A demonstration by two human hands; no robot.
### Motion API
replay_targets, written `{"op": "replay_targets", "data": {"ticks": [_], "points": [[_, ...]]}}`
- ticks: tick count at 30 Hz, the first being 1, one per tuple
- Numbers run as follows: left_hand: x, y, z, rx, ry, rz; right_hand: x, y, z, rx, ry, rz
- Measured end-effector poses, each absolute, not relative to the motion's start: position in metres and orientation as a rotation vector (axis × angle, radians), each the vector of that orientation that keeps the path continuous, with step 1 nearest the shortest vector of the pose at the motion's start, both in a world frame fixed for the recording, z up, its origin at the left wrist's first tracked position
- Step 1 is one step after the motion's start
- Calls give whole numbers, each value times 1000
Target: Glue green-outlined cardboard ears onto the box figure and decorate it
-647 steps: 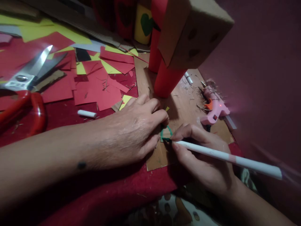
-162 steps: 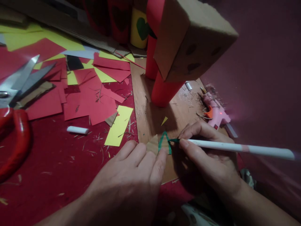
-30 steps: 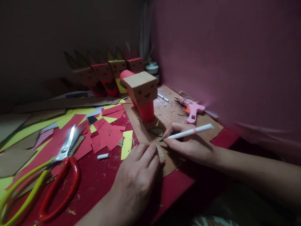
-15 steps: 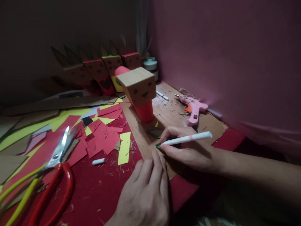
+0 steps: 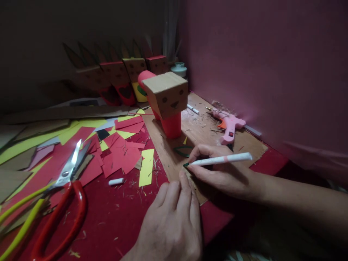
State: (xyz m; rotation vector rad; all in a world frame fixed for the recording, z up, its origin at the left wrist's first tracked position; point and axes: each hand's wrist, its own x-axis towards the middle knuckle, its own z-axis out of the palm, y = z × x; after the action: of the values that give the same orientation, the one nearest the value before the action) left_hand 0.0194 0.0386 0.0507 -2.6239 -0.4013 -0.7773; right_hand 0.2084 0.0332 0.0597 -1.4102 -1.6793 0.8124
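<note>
My right hand (image 5: 221,177) grips a white felt-tip marker (image 5: 228,158), its green tip down near the brown cardboard sheet (image 5: 157,132). Just left of that tip, my left hand (image 5: 172,215) lies palm down with its fingers stretched out, fingertips pressing by the sheet's near edge. What may lie under those fingers is hidden. A leaf-shaped piece with a dark green outline (image 5: 182,150) rests beyond the right fingers. Behind it stands a figure with a cardboard box head (image 5: 172,95), a drawn face and a red cup body (image 5: 172,126).
Scissors with red handles (image 5: 78,203) lie at left, beside red paper scraps (image 5: 116,152) and a yellow strip (image 5: 146,167). A white marker cap (image 5: 116,181) is nearby. At right rests a pink glue gun (image 5: 230,125) by the wall. Several similar figures (image 5: 116,78) stand behind.
The view has shifted a little, so the figure, scissors and scraps appear slightly higher, most also further right. Both hands keep nearly the same pose, the marker tip still beside the left fingertips.
</note>
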Motion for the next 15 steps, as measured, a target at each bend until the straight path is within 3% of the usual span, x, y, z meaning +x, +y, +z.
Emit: {"op": "replay_targets", "data": {"ticks": [15], "points": [[20, 37, 51, -2629, -409, -775, 209, 32, 62, -1430, -1765, 691]]}}
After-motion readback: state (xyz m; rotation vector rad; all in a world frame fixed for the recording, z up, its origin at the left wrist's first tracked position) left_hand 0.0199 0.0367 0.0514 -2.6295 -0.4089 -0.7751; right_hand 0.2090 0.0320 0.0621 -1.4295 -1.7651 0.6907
